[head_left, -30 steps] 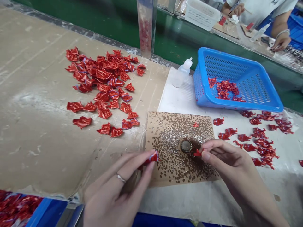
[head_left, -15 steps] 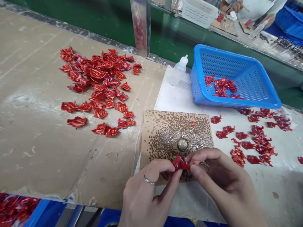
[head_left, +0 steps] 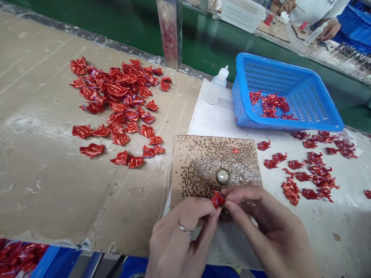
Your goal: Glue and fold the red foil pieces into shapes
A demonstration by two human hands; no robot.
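A small glossy red crinkled piece with a bluish edge [head_left: 217, 199] is pinched between the fingertips of my left hand [head_left: 185, 231], which wears a ring. At its right end, the thumb and forefinger of my right hand [head_left: 261, 220] press together on the piece, hiding part of it. Both hands are over the near edge of a brown-speckled board [head_left: 191, 154]. On that board sit a small round cap-like dish with shiny clear content [head_left: 223, 176] and a tiny red scrap [head_left: 235, 150].
Left lies a heap of red crinkled pieces [head_left: 116, 90]. A blue basket [head_left: 290, 125] holds smaller red bits; more red pieces [head_left: 315, 170] lie at right. A squeeze bottle [head_left: 216, 88] stands near a metal post [head_left: 171, 34]. Across the partition, a person's hands work by a white basket [head_left: 242, 17].
My right hand's fingertips have moved slightly left, closing in on the red piece and covering its right end. The co-worker's hand has shifted onto the bottle across the partition.
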